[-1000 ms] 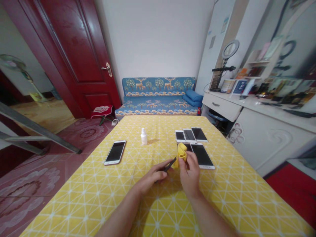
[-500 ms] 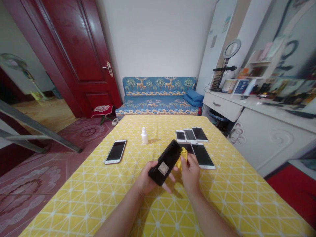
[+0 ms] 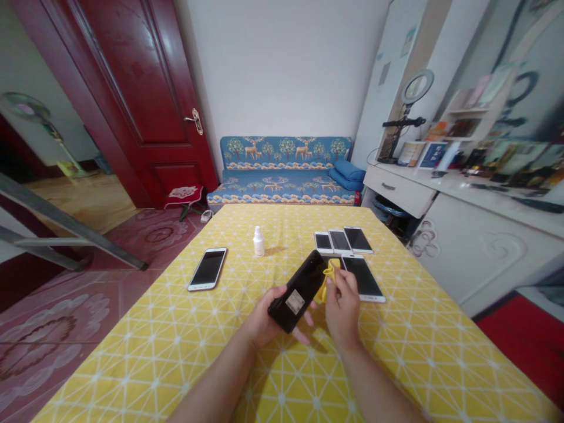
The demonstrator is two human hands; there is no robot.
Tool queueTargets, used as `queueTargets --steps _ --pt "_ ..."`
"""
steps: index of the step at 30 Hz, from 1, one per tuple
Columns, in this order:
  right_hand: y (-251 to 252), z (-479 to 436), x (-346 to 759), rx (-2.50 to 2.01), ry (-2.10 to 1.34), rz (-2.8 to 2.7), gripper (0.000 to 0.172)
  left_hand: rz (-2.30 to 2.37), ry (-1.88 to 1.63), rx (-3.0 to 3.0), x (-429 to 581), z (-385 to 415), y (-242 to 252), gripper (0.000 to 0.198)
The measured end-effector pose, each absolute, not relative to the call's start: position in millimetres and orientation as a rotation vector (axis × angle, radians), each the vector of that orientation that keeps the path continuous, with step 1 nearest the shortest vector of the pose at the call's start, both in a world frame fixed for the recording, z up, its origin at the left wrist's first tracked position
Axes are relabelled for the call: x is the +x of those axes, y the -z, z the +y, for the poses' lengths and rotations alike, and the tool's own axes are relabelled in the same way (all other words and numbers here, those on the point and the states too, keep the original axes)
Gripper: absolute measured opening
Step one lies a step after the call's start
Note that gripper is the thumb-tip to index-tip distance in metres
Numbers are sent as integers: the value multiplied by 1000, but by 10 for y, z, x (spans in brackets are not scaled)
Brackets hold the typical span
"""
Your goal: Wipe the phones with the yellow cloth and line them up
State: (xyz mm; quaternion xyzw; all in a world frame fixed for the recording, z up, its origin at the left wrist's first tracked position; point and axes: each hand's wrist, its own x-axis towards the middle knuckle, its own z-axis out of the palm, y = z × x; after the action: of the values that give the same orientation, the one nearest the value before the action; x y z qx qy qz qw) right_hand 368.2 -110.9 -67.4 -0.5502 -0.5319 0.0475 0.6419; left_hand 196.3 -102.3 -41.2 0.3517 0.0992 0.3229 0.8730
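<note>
My left hand [image 3: 264,317] holds a black smartphone [image 3: 299,291] tilted up, its back showing a white label. My right hand [image 3: 342,308] pinches a yellow cloth [image 3: 329,280] against the phone's upper edge. Just beyond my hands, several smartphones lie screen up on the table: a small white one [image 3: 324,241], a silver one [image 3: 339,241], a dark one [image 3: 358,239] and a large one [image 3: 362,277] by my right hand. Another dark phone [image 3: 331,259] is partly hidden by the cloth. Farther left lie a white-framed smartphone [image 3: 207,269] and a small white dropper bottle [image 3: 259,242].
The table has a yellow patterned tablecloth [image 3: 418,352]. Beyond it stands a blue sofa [image 3: 286,176]. A dark red door [image 3: 127,106] is at the left, with a metal ladder [image 3: 66,226] low on that side. A white desk [image 3: 462,188] with a ring light [image 3: 416,87] stands at the right.
Over the last second, my left hand has turned the black phone from edge-on to back up. The yellow cloth has bunched tighter in my right hand, which stays close against the phone.
</note>
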Motion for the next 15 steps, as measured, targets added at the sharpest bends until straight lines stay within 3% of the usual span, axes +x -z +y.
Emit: queueTargets --steps 15 --pt "511 -1304 3395 -1089 -138 -1528 39 577 -596 662 2138 -1123 472 58"
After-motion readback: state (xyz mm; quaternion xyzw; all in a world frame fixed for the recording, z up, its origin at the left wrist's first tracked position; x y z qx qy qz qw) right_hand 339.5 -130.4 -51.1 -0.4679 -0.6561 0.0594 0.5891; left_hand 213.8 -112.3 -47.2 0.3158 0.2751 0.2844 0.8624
